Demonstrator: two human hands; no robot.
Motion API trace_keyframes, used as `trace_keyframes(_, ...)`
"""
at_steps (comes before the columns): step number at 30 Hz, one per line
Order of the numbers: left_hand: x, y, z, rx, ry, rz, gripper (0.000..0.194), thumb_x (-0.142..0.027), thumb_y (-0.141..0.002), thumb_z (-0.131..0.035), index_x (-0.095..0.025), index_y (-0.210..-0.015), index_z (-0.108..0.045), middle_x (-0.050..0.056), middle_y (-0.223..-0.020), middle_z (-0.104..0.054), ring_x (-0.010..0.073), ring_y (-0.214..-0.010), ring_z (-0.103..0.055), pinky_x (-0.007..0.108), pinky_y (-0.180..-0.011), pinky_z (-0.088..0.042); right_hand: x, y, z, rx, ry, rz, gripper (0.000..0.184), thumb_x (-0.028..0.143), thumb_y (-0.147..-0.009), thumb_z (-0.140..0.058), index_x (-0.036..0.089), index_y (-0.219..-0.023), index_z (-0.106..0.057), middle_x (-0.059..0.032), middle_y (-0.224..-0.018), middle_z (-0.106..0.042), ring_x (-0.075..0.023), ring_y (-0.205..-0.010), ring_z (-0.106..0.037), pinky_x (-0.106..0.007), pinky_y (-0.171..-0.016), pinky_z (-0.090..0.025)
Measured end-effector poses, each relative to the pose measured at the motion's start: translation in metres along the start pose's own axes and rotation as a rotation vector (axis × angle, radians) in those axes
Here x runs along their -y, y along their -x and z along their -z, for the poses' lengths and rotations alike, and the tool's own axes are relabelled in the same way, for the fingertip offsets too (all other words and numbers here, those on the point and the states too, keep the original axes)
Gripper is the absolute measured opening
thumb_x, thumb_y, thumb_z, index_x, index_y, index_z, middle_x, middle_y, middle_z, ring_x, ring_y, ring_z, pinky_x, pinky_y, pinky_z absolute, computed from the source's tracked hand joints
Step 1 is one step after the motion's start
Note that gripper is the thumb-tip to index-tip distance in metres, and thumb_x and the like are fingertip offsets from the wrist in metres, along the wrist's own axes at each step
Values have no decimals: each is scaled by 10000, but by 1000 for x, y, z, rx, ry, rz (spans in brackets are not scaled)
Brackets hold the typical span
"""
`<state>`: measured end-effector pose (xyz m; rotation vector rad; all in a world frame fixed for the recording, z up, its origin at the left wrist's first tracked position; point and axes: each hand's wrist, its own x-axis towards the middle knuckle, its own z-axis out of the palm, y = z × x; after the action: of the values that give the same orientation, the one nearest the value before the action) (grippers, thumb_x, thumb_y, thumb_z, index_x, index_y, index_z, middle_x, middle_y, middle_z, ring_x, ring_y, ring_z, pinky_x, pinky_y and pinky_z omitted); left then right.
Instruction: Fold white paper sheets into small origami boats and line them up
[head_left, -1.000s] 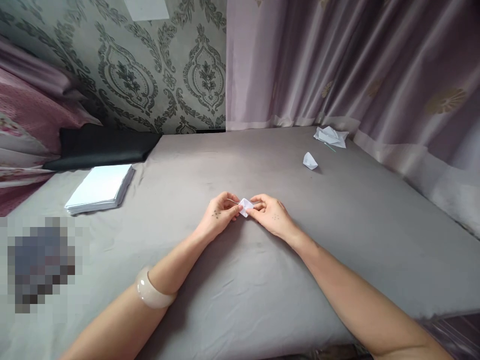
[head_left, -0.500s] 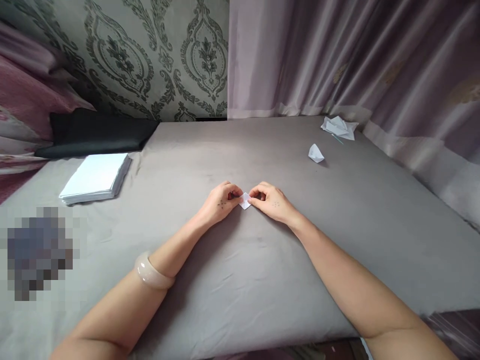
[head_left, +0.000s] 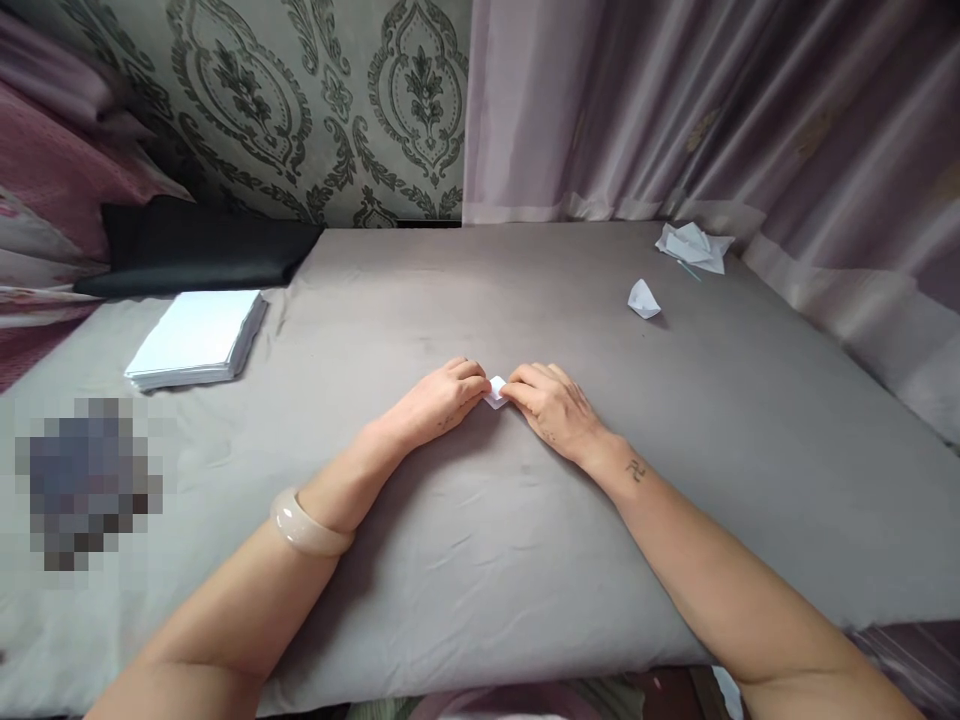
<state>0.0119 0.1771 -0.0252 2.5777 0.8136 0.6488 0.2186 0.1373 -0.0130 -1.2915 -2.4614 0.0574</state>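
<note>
Between my two hands is a small folded piece of white paper (head_left: 496,394), diamond-like in outline, just above or on the grey cloth. My left hand (head_left: 448,398) pinches its left edge with closed fingers. At the opposite edge, my right hand (head_left: 553,405) pinches it between thumb and fingers. The backs of both hands face up, so some fingertips are hidden. A folded paper boat (head_left: 643,300) rests on the cloth, further off to the right.
A thick stack of white paper (head_left: 196,338) lies at the left, before a black folded cloth (head_left: 206,245). At the far right are loose folded papers (head_left: 694,245) and a thin bluish stick (head_left: 688,271). A blurred-out object (head_left: 90,480) sits at the near left. Curtains (head_left: 547,110) hang behind.
Both hands have turned so their backs face up more, with the wrists rolled over. The paper's folded shape has shifted slightly between the fingers. The whole view has moved a little.
</note>
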Motion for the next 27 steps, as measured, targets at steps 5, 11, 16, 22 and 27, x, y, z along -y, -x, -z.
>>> trace_keyframes(5,-5,1,3,71,-153,-53,315,-194,-967,-349,-151,-941,-660,122,-950,-620,204,-883,-533,320,-784,-442,2,1,-4,6,167,57,280,132,-961,-416,187,-918,-687,-61,-862,-622,-171,-760,-480,-313,-695,-301)
trace_keyframes(11,-9,4,4,111,-204,-70,317,-187,-967,-340,-135,-940,-652,116,-925,-608,203,-882,-532,308,-762,-462,9,3,-1,45,202,60,269,94,-945,-418,173,-889,-670,-66,-863,-606,-174,-749,-455,-310,-684,-283)
trace_keyframes(16,-16,10,5,98,-179,-56,353,-176,-972,-296,-148,-987,-648,98,-921,-596,182,-886,-554,306,-787,-483,17,9,5,90,225,39,267,98,-949,-394,171,-945,-651,-58,-861,-596,-174,-733,-443,-304,-684,-295)
trace_keyframes(22,-16,8,4,85,-185,-9,314,-291,-992,-336,-162,-1060,-615,88,-989,-598,172,-913,-565,297,-808,-489,15,13,5,63,26,-43,264,115,-911,-423,193,-1043,-638,-53,-923,-582,-161,-748,-484,-291,-736,-358)
trace_keyframes(27,-9,4,-4,52,-265,-38,355,-313,-997,-309,-134,-1017,-615,111,-986,-601,185,-888,-548,321,-795,-488,7,9,-4,35,-159,-119,232,210,-885,-516,205,-1090,-624,-56,-1012,-577,-158,-798,-535,-284,-771,-408)
